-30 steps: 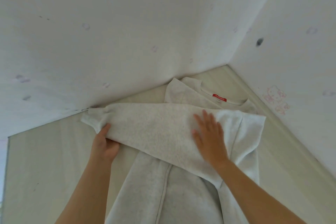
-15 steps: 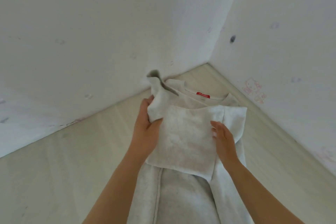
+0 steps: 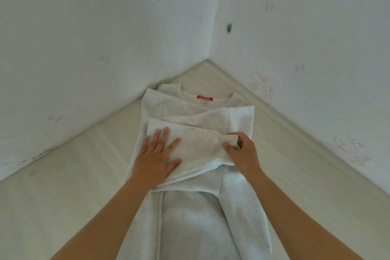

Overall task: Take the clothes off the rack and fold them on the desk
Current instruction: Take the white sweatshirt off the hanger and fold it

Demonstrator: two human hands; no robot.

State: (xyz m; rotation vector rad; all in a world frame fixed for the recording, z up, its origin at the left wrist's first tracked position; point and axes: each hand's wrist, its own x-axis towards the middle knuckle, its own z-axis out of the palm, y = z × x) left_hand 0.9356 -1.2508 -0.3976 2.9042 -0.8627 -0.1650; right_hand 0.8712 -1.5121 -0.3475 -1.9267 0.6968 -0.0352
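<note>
A pale grey sweatshirt point(image 3: 190, 213) with a red neck label point(image 3: 204, 98) lies flat on the light wooden desk point(image 3: 69, 175), collar toward the corner. Its sleeves are folded across the chest in layers. My left hand point(image 3: 157, 158) lies flat with straight, spread fingers on the left part of the folded sleeve point(image 3: 200, 143). My right hand point(image 3: 242, 152) pinches the sleeve's cuff end between thumb and curled fingers at the right side of the garment.
Two white walls point(image 3: 105, 38) meet in a corner just behind the collar. Faint pink cartoon stickers point(image 3: 261, 84) mark the right wall. Bare desk surface lies left and right of the sweatshirt. The rack is out of view.
The sleeve was carried from the far left across the chest to the right. My left hand let go of it and now presses flat; my right hand took hold of the cuff end.
</note>
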